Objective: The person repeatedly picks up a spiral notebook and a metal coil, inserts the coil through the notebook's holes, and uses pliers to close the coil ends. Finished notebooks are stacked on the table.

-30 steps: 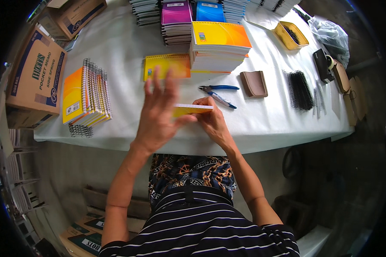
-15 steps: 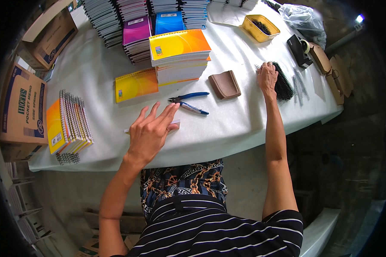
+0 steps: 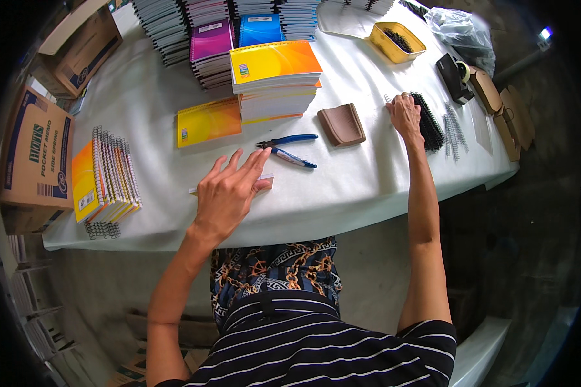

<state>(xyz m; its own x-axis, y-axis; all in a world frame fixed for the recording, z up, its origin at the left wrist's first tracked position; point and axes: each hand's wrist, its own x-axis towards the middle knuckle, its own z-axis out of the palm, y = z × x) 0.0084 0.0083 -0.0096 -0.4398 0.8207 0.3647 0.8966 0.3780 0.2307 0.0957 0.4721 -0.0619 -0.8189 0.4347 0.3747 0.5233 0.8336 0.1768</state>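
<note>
My left hand [image 3: 224, 197] lies over a thin pad of paper [image 3: 265, 183] near the table's front edge. Its fingers are stretched out and spread, and most of the pad is hidden beneath it. Just beyond the fingertips are blue-handled cutting pliers [image 3: 290, 139] and a blue-and-white pen [image 3: 294, 158]. Further right, my right hand [image 3: 405, 117] has its fingers curled down on a pale spiral coil [image 3: 388, 100], whose end pokes out at the left. Beside that hand lies a bundle of black spiral coils [image 3: 429, 126], with loose silver coils [image 3: 455, 132] to its right.
A brown curved block [image 3: 342, 126] sits mid-table. Behind stand a yellow notebook stack [image 3: 276, 64] and a single yellow notebook [image 3: 210, 122]. Coil-bound notebooks [image 3: 106, 177] and cartons [image 3: 37, 161] are at left. A yellow tub [image 3: 397, 44] and tape dispenser [image 3: 455, 79] stand at right.
The view has shifted slightly. Both hands keep nearly the same places and poses, the left over the pad and the right at the coils.
</note>
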